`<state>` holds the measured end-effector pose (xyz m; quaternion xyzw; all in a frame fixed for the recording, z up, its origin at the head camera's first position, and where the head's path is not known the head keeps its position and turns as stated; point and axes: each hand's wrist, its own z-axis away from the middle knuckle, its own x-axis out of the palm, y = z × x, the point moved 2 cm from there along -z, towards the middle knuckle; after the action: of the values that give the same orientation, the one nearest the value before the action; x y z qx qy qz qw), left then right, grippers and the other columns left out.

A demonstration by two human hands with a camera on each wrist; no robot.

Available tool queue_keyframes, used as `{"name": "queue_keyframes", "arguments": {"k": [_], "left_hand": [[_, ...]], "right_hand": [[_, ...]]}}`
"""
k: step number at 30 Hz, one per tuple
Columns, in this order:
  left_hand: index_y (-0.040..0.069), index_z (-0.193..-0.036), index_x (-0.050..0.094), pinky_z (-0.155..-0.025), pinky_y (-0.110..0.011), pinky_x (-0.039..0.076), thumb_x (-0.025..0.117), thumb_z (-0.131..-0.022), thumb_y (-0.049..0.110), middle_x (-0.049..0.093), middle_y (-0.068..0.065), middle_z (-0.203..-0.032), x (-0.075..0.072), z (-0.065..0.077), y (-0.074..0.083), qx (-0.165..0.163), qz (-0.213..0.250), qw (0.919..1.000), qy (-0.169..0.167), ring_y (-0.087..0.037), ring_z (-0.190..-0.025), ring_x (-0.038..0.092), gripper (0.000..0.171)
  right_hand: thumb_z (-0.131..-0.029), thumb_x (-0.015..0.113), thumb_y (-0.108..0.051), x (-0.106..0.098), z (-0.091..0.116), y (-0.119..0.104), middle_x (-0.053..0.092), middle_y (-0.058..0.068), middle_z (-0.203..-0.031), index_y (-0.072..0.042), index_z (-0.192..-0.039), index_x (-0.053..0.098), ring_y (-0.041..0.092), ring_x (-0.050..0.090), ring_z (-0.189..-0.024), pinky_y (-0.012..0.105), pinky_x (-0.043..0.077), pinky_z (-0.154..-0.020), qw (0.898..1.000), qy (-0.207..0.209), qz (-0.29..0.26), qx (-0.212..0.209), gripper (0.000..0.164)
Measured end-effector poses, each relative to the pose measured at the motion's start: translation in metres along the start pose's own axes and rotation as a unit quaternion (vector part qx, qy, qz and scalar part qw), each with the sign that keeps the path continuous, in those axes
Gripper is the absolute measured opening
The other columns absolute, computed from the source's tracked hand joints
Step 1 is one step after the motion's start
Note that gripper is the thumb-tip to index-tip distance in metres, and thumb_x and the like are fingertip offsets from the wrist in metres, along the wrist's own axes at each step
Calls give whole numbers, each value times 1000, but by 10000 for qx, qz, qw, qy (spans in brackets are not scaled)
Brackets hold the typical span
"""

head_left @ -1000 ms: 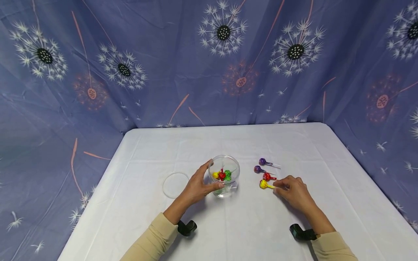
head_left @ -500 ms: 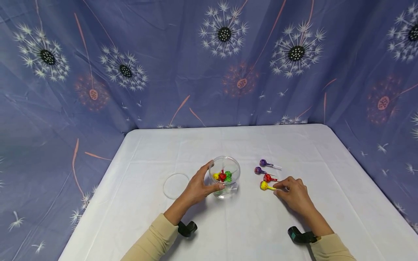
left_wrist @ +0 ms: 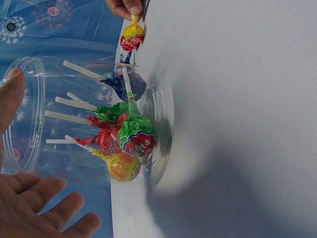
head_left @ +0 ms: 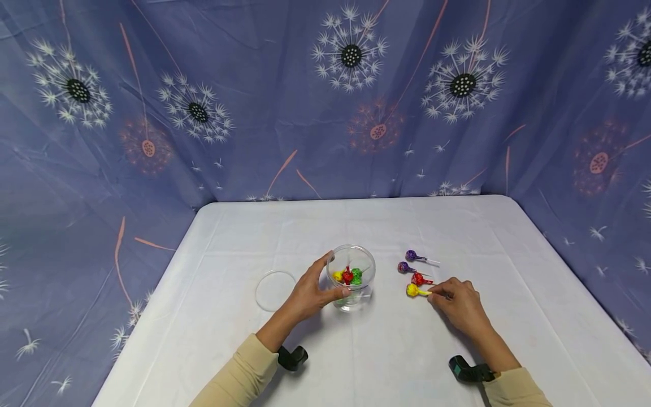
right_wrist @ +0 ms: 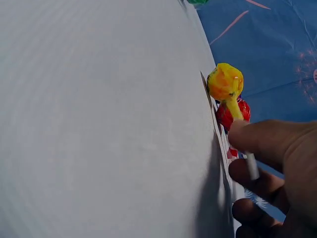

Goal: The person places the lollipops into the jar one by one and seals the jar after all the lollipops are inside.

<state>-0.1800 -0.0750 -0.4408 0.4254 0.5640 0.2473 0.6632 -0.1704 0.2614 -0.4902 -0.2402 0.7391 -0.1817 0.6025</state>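
Observation:
A clear plastic jar (head_left: 358,297) stands upright on the table, holding several wrapped lollipops, among them a green lollipop (left_wrist: 137,136), a yellow lollipop (left_wrist: 124,167) and a dark blue-purple one. My left hand (head_left: 307,288) holds the jar near its top, thumb on the near side and fingers reaching round behind. To the right, my right hand (head_left: 460,305) pinches the white stick of another yellow lollipop (head_left: 412,290) between thumb and index finger. Just beyond it lie a red lollipop (head_left: 418,278) and two purple lollipops (head_left: 404,267), sticks pointing right.
A clear ring-shaped lid (head_left: 260,302) lies flat to the left of the jar, partly behind my left hand. The white cloth-covered table (head_left: 386,362) ends at a blue dandelion-print curtain (head_left: 285,113) along the back and sides.
The head view has shifted very slightly. Both hands, the jar and the lollipops keep nearly the same places, with the right fingers staying at the yellow lollipop's stick.

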Motion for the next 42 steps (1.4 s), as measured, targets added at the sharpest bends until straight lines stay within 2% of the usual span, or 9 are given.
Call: {"name": "queue_keyframes", "arguments": {"k": [5, 13, 17, 21, 28, 37, 42], "left_hand": [[30, -149, 26, -113, -55, 27, 74, -74, 54, 34, 2, -152, 1, -1, 0, 4, -30, 10000, 29, -27, -143, 27, 92], [28, -149, 26, -112, -56, 28, 74, -74, 53, 34, -1, -152, 0, -1, -1, 30, -52, 10000, 37, -28, -143, 27, 93], [28, -149, 26, -112, -56, 28, 74, -74, 53, 35, -1, -152, 0, -1, -1, 32, -49, 10000, 46, -28, -143, 28, 93], [29, -149, 26, -112, -56, 28, 74, -74, 53, 35, -1, -152, 0, 0, 0, 33, -29, 10000, 48, -28, -143, 28, 92], [29, -149, 26, -113, -55, 27, 74, -73, 53, 35, 0, -152, 0, 0, 0, -4, 7, 10000, 29, -27, -143, 28, 93], [28, -149, 26, -112, -56, 27, 74, -73, 53, 35, 0, -152, 0, -1, -1, 20, 19, 10000, 26, -27, -143, 28, 92], [30, -149, 26, -112, -56, 28, 74, -73, 54, 35, 0, -152, 0, -1, -1, 17, 12, 10000, 24, -28, -143, 28, 92]], "right_hand": [[-80, 72, -11, -6, -1, -4, 66, 4, -83, -10, -85, 74, 16, 41, -75, 32, 25, -68, 9997, 206, -88, -119, 6], [-83, 70, -14, -16, -3, -14, 68, 5, -87, -11, -87, 75, 20, 49, -83, 32, 30, -70, 9998, 71, -197, -46, 7], [-82, 72, -15, -21, -7, -22, 68, 3, -85, -13, -87, 75, 19, 50, -83, 30, 32, -69, 9990, 273, -245, -248, 7], [-82, 72, -15, -26, -11, -34, 68, 1, -83, -14, -86, 76, 17, 49, -81, 29, 34, -67, 9971, 488, -322, -482, 6], [-84, 69, -15, -36, -18, -54, 67, 1, -82, -14, -86, 75, 21, 48, -81, 29, 31, -68, 9956, 519, -499, -601, 6], [-87, 67, -18, -45, -30, -79, 67, 2, -84, -12, -89, 75, 19, 46, -84, 30, 34, -68, 9950, 476, -624, -620, 10], [-87, 68, -21, -47, -39, -95, 67, 1, -84, -13, -89, 75, 16, 46, -85, 30, 35, -69, 9922, 534, -795, -799, 10]]}}
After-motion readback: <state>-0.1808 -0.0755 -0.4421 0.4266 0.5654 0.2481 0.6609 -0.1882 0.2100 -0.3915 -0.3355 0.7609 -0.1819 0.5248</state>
